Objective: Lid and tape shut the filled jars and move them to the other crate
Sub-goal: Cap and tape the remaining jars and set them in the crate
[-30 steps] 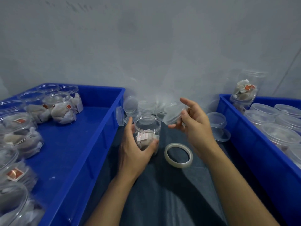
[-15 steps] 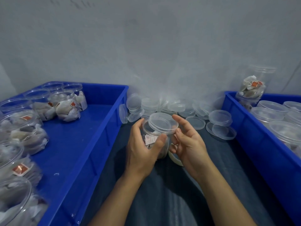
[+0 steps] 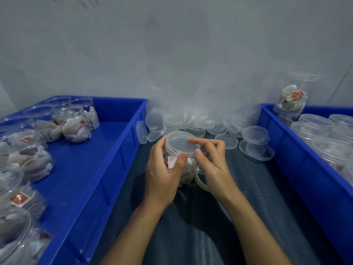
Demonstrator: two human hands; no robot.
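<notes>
A clear jar (image 3: pixel 186 170) filled with white sachets stands on the dark cloth between two blue crates. My left hand (image 3: pixel 164 169) grips the jar around its side, thumb up near the rim. A clear round lid (image 3: pixel 180 142) sits on the jar's mouth. My right hand (image 3: pixel 212 161) touches the lid with its index finger across the top and its thumb at the rim. A roll of clear tape (image 3: pixel 200 181) lies on the cloth just behind my right hand, partly hidden.
The left blue crate (image 3: pixel 107 169) holds several open filled jars (image 3: pixel 74 125). The right blue crate (image 3: pixel 298 169) holds several lidded jars (image 3: pixel 313 123), one stacked higher at its far corner. Loose clear lids (image 3: pixel 255 133) are piled along the wall behind the hands.
My right hand brought the lid from the right and set it on the jar's mouth. The jar moved slightly toward me in my left hand.
</notes>
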